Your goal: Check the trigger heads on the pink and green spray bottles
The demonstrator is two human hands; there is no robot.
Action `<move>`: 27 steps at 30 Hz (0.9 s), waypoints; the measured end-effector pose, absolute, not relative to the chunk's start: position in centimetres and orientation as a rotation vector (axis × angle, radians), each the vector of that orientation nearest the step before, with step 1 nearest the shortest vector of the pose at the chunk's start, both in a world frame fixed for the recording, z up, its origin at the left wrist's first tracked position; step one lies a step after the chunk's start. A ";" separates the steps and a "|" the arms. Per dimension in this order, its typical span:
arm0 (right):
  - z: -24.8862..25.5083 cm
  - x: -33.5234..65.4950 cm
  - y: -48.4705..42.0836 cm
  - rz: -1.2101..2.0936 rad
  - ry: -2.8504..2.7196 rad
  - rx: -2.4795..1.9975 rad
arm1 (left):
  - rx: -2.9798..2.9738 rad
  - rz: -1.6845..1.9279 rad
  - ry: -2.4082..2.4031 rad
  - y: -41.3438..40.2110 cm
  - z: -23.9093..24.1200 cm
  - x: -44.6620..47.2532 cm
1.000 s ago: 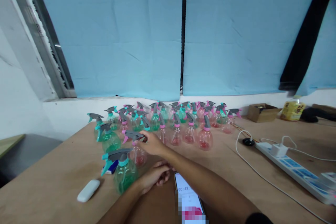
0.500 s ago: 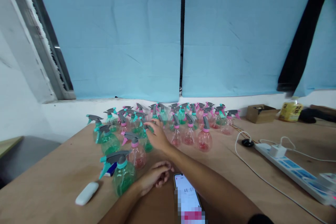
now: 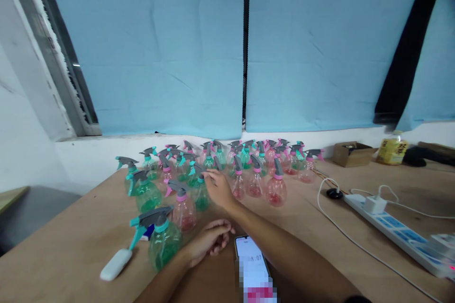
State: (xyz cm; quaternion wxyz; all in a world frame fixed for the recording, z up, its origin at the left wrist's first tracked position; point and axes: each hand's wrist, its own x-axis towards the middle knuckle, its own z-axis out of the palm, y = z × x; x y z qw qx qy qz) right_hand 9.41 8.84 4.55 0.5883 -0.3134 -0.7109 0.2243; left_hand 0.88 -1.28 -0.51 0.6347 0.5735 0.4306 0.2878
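A crowd of small spray bottles, green and pink, stands at the far side of the wooden table [image 3: 88,227]. My right hand [image 3: 219,188] reaches in among them, its fingers closed on the grey head of a green spray bottle [image 3: 201,192]. A pink spray bottle [image 3: 183,208] stands just left of that one. My left hand [image 3: 209,241] rests on the table with fingers loosely curled, holding nothing, beside the nearest green spray bottle [image 3: 161,240]. A phone [image 3: 253,265] lies by my right forearm.
A white oblong object [image 3: 115,264] lies at the near left. A power strip [image 3: 401,234] with a charger and white cables runs along the right. A cardboard box [image 3: 351,153] and a yellow bottle [image 3: 391,149] stand at the far right, below blue blinds.
My right hand left the pink bottle's head, reached further back and took hold of a green bottle, which now stands nearer, beside the pink one. My left hand stayed put.
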 end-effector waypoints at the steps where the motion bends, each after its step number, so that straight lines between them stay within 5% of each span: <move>1: 4.5 9.8 8.7 0.503 -1.643 -0.714 | 1.315 0.657 0.985 -1.3 -0.5 0.9; 27: 2.2 17.0 8.8 0.471 -1.365 -0.678 | 1.312 0.640 0.984 -1.5 0.2 0.9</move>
